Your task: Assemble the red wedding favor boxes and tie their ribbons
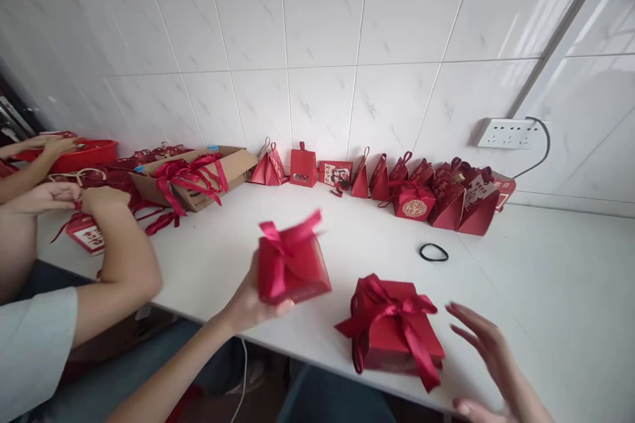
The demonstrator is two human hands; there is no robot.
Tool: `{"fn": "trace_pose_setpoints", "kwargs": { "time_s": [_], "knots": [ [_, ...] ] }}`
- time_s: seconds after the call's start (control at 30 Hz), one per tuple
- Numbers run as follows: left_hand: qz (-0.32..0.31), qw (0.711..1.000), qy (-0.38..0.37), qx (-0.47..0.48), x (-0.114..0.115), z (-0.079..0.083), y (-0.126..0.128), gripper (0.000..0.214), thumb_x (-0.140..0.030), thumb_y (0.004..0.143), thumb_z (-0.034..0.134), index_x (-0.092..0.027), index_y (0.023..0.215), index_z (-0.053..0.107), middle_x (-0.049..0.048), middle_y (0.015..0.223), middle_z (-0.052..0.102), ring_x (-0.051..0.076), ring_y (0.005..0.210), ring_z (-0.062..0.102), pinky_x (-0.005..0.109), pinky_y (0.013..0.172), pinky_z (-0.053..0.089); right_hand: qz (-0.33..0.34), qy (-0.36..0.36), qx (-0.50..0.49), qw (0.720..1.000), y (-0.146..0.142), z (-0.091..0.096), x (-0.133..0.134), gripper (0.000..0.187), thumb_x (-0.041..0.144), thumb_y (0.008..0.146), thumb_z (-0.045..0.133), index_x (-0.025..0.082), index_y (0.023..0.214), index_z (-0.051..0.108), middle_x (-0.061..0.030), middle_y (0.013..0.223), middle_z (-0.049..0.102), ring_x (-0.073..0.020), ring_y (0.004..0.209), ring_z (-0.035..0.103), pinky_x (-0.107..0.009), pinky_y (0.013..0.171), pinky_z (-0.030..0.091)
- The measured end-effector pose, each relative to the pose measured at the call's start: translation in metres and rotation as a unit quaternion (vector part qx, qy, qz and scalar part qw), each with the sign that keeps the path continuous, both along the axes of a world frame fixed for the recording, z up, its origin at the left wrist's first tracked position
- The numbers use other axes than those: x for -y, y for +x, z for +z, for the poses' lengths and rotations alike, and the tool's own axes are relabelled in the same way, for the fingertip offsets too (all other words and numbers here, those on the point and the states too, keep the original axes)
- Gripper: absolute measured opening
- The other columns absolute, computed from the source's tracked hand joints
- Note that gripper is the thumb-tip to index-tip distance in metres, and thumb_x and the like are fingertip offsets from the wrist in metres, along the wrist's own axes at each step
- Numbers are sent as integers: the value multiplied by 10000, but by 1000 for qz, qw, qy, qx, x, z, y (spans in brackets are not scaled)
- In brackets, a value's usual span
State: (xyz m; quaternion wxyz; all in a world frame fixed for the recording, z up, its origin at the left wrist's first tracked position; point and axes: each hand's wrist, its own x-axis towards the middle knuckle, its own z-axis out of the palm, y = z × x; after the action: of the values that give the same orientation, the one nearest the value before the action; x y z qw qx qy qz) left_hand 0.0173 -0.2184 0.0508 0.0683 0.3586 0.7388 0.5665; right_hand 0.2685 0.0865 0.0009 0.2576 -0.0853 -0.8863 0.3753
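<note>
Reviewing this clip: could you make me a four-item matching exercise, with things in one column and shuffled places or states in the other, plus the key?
Column one
1. Left hand
2. Right hand
3. Black loop
4. White power strip

Column two
A. On the tiled wall
B. Lying on the white table
C. Holding a red box with a bow
D. Open and empty, near the bow-tied box on the table

Pairs: 1-C, 2-D, 3-B, 4-A
</note>
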Motion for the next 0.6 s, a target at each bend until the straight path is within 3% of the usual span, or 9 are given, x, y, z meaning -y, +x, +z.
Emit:
{"fn": "trace_pose_setpoints", "kwargs": {
  "time_s": [0.07, 0.13, 0.2, 0.3, 0.43, 0.6],
  "knots": [
    [-88, 992, -89, 13, 7, 0, 19, 830, -281, 660, 716, -245, 1386, 313, 108, 1279, 554, 284, 1127, 578, 410, 924, 511, 90, -37, 13, 995, -16, 17, 9, 940, 688, 733, 603, 289, 1466, 169, -156, 1519, 236, -385, 1329, 387, -502, 995, 475],
    [-148, 978, -144, 16, 6, 1, 28, 794, -243, 680, 693, -244, 1392, 340, 102, 1341, 520, 282, 1195, 533, 420, 993, 462, 141, -66, 46, 987, -30, 28, 16, 1049, 637, 710, 670, 291, 1480, 48, -169, 1542, 137, -375, 1370, 318, -519, 1032, 427],
    [-171, 974, -148, 10, 2, 3, 30, 733, -249, 683, 687, -225, 1359, 403, 103, 1347, 521, 285, 1209, 521, 419, 1011, 445, 157, -88, 86, 980, -41, 36, 21, 1080, 537, 729, 696, 287, 1473, -46, -187, 1521, 166, -344, 1358, 342, -529, 1035, 409],
    [-148, 977, -151, -18, -6, 4, 32, 720, -276, 651, 708, -208, 1321, 455, 111, 1328, 536, 302, 1191, 526, 424, 1005, 445, 161, -109, 111, 975, -49, 42, 24, 1056, 444, 733, 699, 263, 1457, -50, -188, 1419, 329, -294, 1264, 456, -525, 1027, 410],
    [-99, 970, -213, -58, -17, 2, 39, 687, -316, 660, 685, -244, 1305, 460, 101, 1271, 574, 337, 1166, 529, 504, 1025, 392, 113, -126, 61, 984, -50, 51, 14, 977, 447, 699, 723, 269, 1421, 89, -156, 1367, 369, -280, 1250, 453, -508, 1017, 425],
    [-99, 966, -226, -71, -41, -4, 48, 718, -340, 705, 654, -273, 1358, 364, 94, 1322, 549, 346, 1225, 501, 608, 1131, 114, -21, -170, -30, 985, -64, 62, -14, 960, 498, 668, 736, 251, 1381, 144, -167, 1336, 389, -303, 1214, 472, -505, 930, 493]
  ]
}}
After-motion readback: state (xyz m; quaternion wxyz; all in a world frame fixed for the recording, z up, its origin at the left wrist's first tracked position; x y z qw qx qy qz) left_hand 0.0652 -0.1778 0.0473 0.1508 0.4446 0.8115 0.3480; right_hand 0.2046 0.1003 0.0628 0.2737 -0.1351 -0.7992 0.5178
